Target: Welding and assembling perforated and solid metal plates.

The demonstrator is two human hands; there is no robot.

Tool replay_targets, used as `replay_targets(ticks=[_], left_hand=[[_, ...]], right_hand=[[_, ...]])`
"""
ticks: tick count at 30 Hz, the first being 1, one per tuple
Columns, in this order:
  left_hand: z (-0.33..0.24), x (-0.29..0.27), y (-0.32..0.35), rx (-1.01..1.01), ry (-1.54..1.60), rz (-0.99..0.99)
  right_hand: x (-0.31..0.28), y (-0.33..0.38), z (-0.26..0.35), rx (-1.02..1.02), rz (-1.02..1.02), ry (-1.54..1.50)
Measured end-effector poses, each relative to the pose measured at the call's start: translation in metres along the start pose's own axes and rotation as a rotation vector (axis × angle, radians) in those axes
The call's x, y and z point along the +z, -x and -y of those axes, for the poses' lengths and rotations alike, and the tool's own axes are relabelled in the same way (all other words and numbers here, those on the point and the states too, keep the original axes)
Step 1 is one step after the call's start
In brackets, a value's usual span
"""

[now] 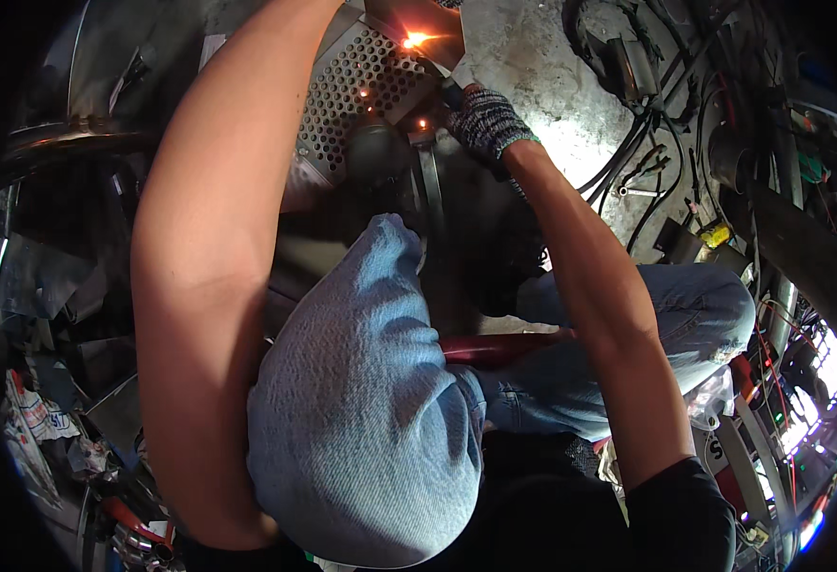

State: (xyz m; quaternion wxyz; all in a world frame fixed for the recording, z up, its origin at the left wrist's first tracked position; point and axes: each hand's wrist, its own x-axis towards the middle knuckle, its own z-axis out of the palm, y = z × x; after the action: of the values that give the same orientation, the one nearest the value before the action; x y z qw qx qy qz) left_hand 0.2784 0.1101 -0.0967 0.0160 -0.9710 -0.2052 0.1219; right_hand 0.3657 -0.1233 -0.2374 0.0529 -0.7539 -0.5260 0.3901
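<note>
My right hand (487, 122), in a grey speckled knit glove, is closed round the dark handle of a welding torch (451, 92). The torch points up and left, toward a bright orange glow (415, 40) on dark metal. Under that glow lies a metal plate (342, 105) pierced with rows of round holes. Smaller glowing spots show on and beside the plate. A narrow metal bar (428, 181) runs down from near one of them. My bare left arm reaches up past the plate's left side, and its hand is beyond the upper edge.
Black cables (619, 157) cross the grey metal surface (523, 57) on the right. A wrench (640, 193) and a yellow object (715, 234) lie there too. My denim-covered knee (361, 381) rises between my arms. Scrap pieces (47, 276) clutter the left side.
</note>
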Motion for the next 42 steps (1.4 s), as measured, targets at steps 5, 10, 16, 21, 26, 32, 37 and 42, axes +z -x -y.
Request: replay_targets(ticks=[5,10,16,21,26,32,37,42], left_hand=[[0.002,0.0,-0.003,0.008,-0.009,-0.019],[0.0,0.002,-0.006,0.029,-0.045,0.002],[0.001,0.001,-0.006,0.011,-0.03,0.0],[0.001,0.001,-0.004,0.009,-0.039,0.006],[0.0,-0.001,-0.005,0.011,-0.049,0.009],[-0.002,-0.005,-0.001,0.026,-0.054,0.033],[0.003,0.001,-0.002,0.019,-0.038,-0.011],[0.001,0.004,-0.007,0.0,-0.023,-0.021]], right_hand=[[-0.004,0.0,0.002,-0.014,0.017,0.016],[-0.007,-0.004,0.004,0.048,0.076,-0.072],[-0.012,-0.005,0.011,-0.005,0.048,0.027],[-0.014,-0.002,0.018,0.014,0.022,0.067],[-0.009,-0.012,0.013,0.051,0.058,0.079],[-0.007,0.007,0.011,0.009,0.034,-0.039],[-0.004,0.004,0.011,0.041,0.074,-0.053],[0.0,-0.001,0.005,0.022,0.058,0.033]])
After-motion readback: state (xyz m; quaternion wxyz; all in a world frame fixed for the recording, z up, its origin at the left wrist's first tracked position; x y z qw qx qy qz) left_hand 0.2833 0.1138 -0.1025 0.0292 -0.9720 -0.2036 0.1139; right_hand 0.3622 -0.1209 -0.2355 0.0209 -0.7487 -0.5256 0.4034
